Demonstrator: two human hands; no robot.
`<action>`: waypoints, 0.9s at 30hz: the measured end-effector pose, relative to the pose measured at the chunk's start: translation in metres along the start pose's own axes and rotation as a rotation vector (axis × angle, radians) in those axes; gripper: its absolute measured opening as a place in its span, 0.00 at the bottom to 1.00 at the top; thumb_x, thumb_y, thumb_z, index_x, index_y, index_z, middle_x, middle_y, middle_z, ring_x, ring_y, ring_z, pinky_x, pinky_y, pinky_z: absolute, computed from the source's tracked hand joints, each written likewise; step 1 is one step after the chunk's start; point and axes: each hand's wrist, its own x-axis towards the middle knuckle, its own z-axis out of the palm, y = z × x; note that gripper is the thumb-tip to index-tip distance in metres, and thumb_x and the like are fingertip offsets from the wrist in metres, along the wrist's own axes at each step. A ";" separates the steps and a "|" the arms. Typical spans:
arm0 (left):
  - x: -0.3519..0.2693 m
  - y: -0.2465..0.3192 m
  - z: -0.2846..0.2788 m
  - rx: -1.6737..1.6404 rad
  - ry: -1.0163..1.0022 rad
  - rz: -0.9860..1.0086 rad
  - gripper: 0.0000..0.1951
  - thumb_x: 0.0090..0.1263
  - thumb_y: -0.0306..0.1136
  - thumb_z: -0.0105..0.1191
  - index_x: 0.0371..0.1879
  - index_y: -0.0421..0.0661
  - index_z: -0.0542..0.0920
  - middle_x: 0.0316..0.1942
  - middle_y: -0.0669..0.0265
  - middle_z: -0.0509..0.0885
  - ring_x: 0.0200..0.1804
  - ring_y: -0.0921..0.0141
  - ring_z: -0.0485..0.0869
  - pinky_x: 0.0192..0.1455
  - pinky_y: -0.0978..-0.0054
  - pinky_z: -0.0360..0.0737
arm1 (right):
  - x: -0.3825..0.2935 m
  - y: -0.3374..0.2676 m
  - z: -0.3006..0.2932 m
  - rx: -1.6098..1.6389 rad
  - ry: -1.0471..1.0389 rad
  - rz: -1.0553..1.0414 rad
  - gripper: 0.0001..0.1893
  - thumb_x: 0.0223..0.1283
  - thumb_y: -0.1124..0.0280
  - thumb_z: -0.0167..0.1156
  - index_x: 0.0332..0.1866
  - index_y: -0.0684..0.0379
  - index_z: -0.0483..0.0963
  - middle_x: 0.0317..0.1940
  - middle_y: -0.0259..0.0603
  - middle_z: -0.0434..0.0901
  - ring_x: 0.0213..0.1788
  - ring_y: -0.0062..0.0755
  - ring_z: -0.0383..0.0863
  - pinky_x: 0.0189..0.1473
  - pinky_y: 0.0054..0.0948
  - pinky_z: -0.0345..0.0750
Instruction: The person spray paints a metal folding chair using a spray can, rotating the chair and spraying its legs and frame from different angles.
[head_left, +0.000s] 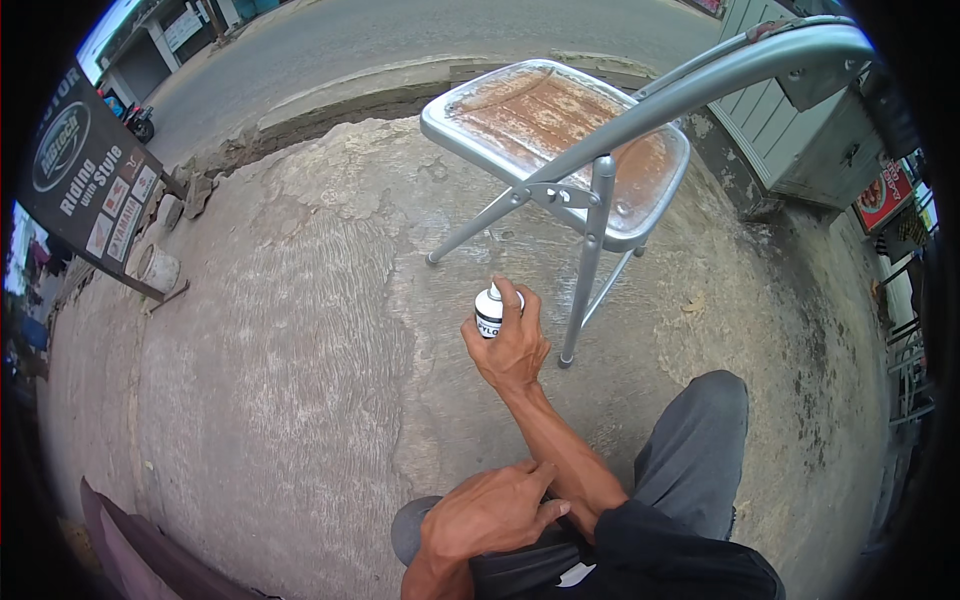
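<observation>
My right hand grips a white aerosol spray can, its index finger on the nozzle. The can is above the concrete, left of the front leg of a metal folding chair. The chair stands unfolded, with a silver frame and a seat that is silvery at the rim and rusty brown and patchy in the middle. My left hand holds nothing. It lies against my right forearm near the elbow, thumb and forefinger apart, above my bent legs.
Rough, cracked concrete surrounds the chair, ending at a broken edge beside the road. A dark signboard with writing and a white bucket stand at left. A pale metal cabinet stands right of the chair. Brown cloth shows at lower left.
</observation>
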 end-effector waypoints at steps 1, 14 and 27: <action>-0.001 0.000 0.000 -0.006 -0.005 -0.003 0.23 0.78 0.47 0.58 0.56 0.36 0.79 0.46 0.44 0.87 0.50 0.44 0.88 0.52 0.51 0.84 | 0.007 -0.005 -0.007 -0.001 -0.007 0.005 0.38 0.55 0.65 0.74 0.73 0.46 0.67 0.57 0.51 0.73 0.47 0.46 0.88 0.36 0.40 0.89; 0.017 0.002 -0.008 -0.020 -0.016 -0.014 0.26 0.79 0.47 0.57 0.61 0.35 0.78 0.47 0.41 0.87 0.47 0.44 0.89 0.50 0.51 0.85 | -0.055 0.018 0.029 -0.006 -0.298 0.061 0.38 0.55 0.62 0.73 0.73 0.44 0.68 0.57 0.51 0.72 0.46 0.48 0.87 0.36 0.46 0.88; 0.010 0.024 0.002 -0.005 0.046 -0.009 0.23 0.79 0.47 0.57 0.56 0.36 0.78 0.44 0.45 0.87 0.48 0.45 0.89 0.51 0.52 0.86 | 0.000 0.024 0.038 -0.070 -0.200 -0.026 0.39 0.56 0.65 0.73 0.75 0.45 0.66 0.58 0.53 0.70 0.54 0.53 0.83 0.40 0.48 0.86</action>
